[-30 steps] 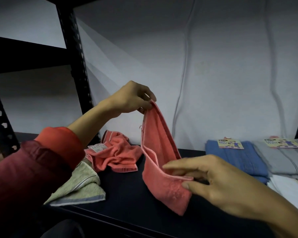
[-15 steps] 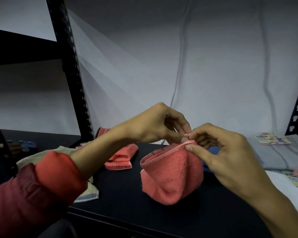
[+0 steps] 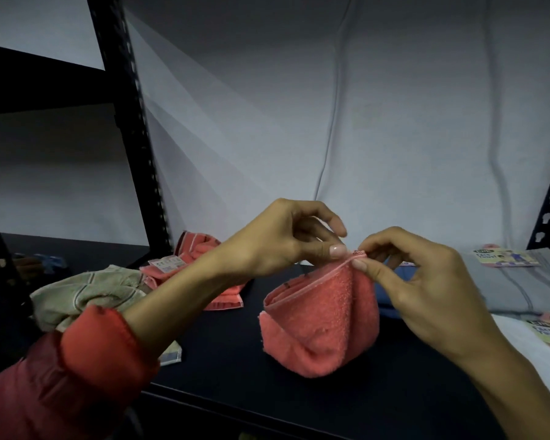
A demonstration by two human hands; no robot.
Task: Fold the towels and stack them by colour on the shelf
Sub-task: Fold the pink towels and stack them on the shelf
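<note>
**Corners meet on the coral towel**

Both hands pinch the coral towel (image 3: 321, 322) at its top corners, left hand (image 3: 286, 239) and right hand (image 3: 426, 290) matching edges, its belly sagging on the shelf (image 3: 223, 369), presumably for a square fold. Grey stack (image 3: 527, 287) waits far right.

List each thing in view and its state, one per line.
Held pink towel: doubled over, corners pinched together, bottom resting on shelf.
Left hand: pinching the towel's top.
Right hand: pinching the same corner.
Second pink towel: crumpled, unfolded.
Green towel: crumpled, unfolded.
Grey towel: folded, labelled.
Blue towel: mostly hidden.
White towel: lying flat, labelled.
</note>
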